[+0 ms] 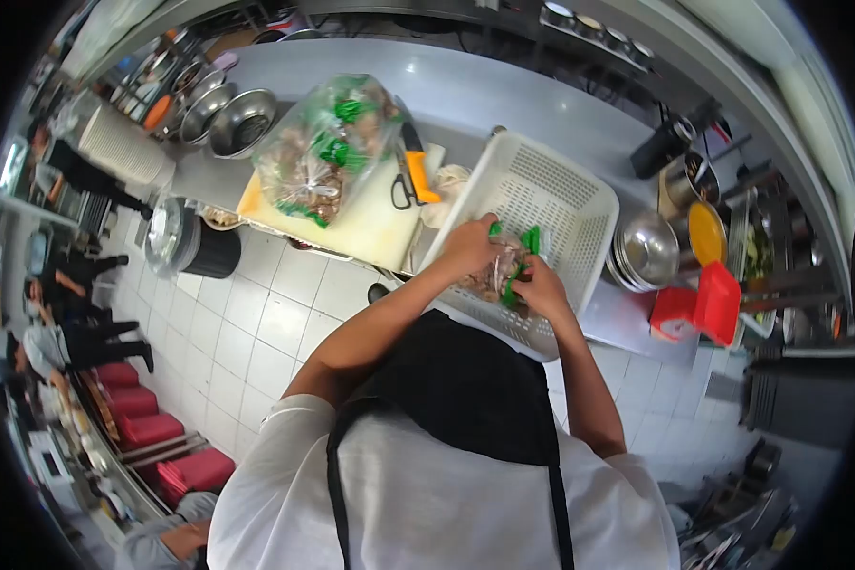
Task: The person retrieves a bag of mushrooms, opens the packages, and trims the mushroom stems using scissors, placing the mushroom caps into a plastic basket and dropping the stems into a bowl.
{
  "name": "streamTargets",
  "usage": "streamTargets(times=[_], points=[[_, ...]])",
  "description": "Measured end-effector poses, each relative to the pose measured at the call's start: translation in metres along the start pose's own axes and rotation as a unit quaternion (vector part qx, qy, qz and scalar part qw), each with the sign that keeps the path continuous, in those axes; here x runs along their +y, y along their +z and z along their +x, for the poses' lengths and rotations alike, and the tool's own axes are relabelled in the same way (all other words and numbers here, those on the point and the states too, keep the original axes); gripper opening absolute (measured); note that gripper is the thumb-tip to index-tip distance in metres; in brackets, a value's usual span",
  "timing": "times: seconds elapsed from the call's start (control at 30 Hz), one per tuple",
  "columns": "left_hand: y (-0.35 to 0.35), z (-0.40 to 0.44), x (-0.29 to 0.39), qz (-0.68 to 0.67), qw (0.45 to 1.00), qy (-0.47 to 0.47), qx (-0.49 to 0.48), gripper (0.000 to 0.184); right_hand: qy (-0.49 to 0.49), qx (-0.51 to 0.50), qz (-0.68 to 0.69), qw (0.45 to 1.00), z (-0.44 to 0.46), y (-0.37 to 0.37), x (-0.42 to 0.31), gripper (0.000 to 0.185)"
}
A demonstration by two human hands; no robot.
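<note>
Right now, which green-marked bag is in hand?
The small bag between left hand and right hand at the white basket; the big bag lies untouched on the cutting board.

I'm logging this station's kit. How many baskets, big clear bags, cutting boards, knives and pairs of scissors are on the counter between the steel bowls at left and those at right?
Basket: 1
Big bag: 1
Cutting board: 1
Knife: 1
Scissors: 1
Total: 5
</note>
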State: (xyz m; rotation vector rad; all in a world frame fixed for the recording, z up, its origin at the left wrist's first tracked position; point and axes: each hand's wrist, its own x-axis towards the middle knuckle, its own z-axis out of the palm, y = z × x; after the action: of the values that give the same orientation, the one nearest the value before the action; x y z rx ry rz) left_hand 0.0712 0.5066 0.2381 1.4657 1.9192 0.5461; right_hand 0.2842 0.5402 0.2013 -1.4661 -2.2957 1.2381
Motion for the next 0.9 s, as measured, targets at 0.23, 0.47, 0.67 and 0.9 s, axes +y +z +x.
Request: streamTargets(times=[0.23, 0.47, 0.67, 0.9], points=[[-0.006, 0.006, -0.006, -0.097, 0.991, 0.047, 0.081, 0.054, 0.007, 0.059, 0.222, 0.973, 0.008, -0.027, -0.015, 0.032], [-0.093, -0.028, -0.014, -0.34, 0.927, 0.121, 0.1, 0.038, -0.164, 0.13, 0.148, 0.967, 0.007, -0.048, -0.115, 0.028], [-0.123, -0.037, -0.091, -0.48, 0.875, 0.005, 0.066, 0.029, -0.168, 0.032, 0.124, 0.977, 0.04, 0.004, -0.153, 0.018], [-0.12, -0.063, -0.159, -0.657, 0.732, -0.047, 0.172, 0.031, -0.305, 0.072, 0.082, 0.946, 0.056, 0.038, -0.217, 0.011]])
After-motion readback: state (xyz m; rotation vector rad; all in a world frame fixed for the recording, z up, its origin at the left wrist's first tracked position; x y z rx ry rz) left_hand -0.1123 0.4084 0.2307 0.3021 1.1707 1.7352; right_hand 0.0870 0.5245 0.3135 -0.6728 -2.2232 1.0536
